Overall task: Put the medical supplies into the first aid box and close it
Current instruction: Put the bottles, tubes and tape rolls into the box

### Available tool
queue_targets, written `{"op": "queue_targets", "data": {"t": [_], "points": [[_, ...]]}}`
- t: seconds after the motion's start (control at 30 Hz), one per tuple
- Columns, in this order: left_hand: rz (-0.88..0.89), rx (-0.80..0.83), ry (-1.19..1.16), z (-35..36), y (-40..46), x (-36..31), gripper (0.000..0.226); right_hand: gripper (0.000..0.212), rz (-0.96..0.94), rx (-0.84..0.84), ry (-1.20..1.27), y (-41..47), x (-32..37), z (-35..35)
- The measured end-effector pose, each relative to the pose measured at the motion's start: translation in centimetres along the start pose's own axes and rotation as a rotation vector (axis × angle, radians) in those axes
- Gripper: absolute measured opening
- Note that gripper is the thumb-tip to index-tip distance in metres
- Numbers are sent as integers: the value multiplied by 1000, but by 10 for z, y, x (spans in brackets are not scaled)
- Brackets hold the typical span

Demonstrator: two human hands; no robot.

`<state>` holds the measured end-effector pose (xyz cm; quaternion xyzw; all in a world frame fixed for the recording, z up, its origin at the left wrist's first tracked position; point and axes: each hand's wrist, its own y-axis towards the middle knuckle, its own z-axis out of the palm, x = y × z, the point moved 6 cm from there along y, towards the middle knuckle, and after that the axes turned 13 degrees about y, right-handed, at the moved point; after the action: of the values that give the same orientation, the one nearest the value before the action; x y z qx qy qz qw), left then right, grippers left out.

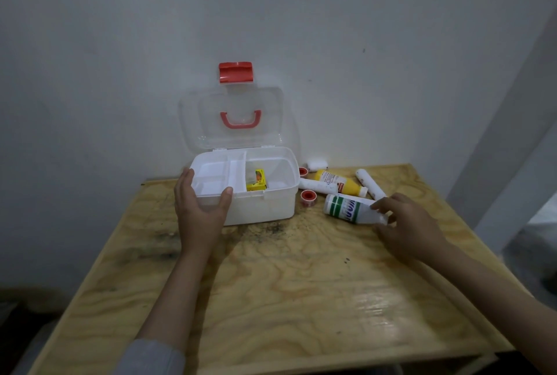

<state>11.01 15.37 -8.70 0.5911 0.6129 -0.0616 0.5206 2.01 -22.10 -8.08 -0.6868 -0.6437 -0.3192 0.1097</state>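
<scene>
The white first aid box [265, 207] stands open at the back of the table, its clear lid [232, 117] upright with a red latch on top. A white tray insert fills its left half, and a yellow carton [257, 182] sits in the right half. My left hand [200, 210] grips the box's front left corner, thumb on the rim. My right hand [407, 225] touches the neck end of a white bottle with green stripes [349, 209] lying on its side; whether the fingers close around it is unclear.
Right of the box on the wooden table [301, 284] lie a yellow bottle [339, 183], two red tape rolls [308, 197], and several white bandage rolls [370, 183]. A wall stands right behind the box. The table's right edge is near my right forearm.
</scene>
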Motion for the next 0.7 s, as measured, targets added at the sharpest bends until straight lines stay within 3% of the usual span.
{"op": "queue_targets", "data": {"t": [0.27, 0.4, 0.57, 0.7], "points": [[-4, 4, 5, 1, 1, 1, 74, 25, -250, -229, 316, -12, 14, -14], [-1, -3, 4, 0, 0, -1, 75, 22, -277, -358, 447, -6, 42, -42], [0, -2, 1, 1, 0, 1, 76, 23, -342, -344, 553, 17, 97, -59], [3, -3, -10, 0, -1, -2, 76, 25, -429, -243, 501, 42, 140, -41]]}}
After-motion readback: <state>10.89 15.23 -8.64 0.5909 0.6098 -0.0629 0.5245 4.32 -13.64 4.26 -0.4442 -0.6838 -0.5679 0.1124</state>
